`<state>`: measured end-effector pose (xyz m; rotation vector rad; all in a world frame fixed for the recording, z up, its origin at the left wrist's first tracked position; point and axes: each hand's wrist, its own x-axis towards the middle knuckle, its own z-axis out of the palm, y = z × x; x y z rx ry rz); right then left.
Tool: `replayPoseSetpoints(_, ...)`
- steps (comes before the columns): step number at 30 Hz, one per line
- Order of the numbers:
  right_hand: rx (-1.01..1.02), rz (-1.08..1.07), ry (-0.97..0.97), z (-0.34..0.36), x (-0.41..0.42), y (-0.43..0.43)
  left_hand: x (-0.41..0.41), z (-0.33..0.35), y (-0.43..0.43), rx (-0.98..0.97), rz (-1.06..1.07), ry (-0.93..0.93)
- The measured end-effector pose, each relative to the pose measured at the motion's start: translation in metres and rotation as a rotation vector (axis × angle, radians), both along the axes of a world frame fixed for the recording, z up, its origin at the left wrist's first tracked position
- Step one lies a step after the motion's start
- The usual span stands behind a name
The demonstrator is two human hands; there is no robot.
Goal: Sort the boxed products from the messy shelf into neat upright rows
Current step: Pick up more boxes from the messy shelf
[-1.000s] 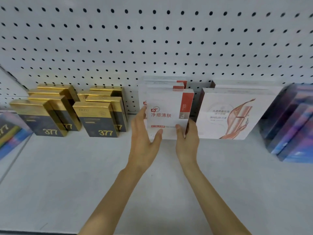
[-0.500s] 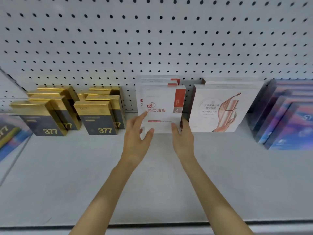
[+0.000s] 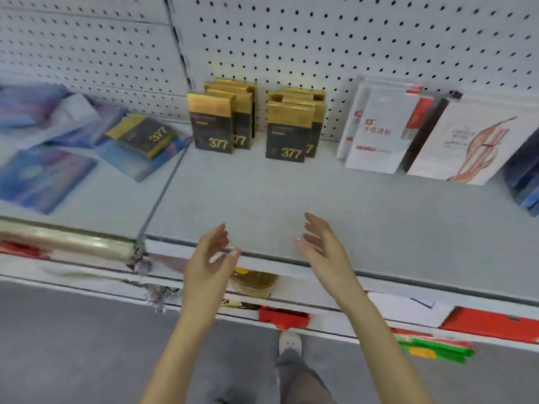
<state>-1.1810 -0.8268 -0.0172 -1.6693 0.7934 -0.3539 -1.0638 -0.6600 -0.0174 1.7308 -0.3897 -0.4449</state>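
In the head view, the left hand (image 3: 210, 258) and the right hand (image 3: 323, 246) hang over the front edge of the shelf (image 3: 291, 193). The palms face each other, the fingers are loosely spread, and they hold nothing. The gold boxes (image 3: 214, 123) stand upright in two rows against the pegboard (image 3: 350, 39), labels forward for reading. The white boxes (image 3: 379, 132) stand just beside them. In the left section one loose gold box (image 3: 143, 135) lies flat on a heap of blue boxes (image 3: 43, 176). I judge it belongs in the gold rows.
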Motion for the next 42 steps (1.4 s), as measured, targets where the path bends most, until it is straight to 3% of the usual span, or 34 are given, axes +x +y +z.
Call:
replayPoseSetpoints(11, 0.011, 0.392, -0.022, -0.011, 0.072, 0.238, 0.015, -0.011, 0.290, 0.117, 0.350, 0.062)
replayPoseSetpoints(22, -0.007, 0.608, -0.019, -0.009, 0.216, 0.328, 0.115, -0.026, 0.372, 0.117, 0.452, 0.066)
replayPoseSetpoints(36, -0.020, 0.871, -0.080, 0.018, 0.508, 0.462, 0.359, 0.001, 0.499, 0.133, 0.674, -0.016)
replayPoseSetpoints(42, -0.012, 0.833, -0.073, 0.008, 0.593, 0.548, 0.445, -0.012, 0.583, 0.058, 0.689, 0.056)
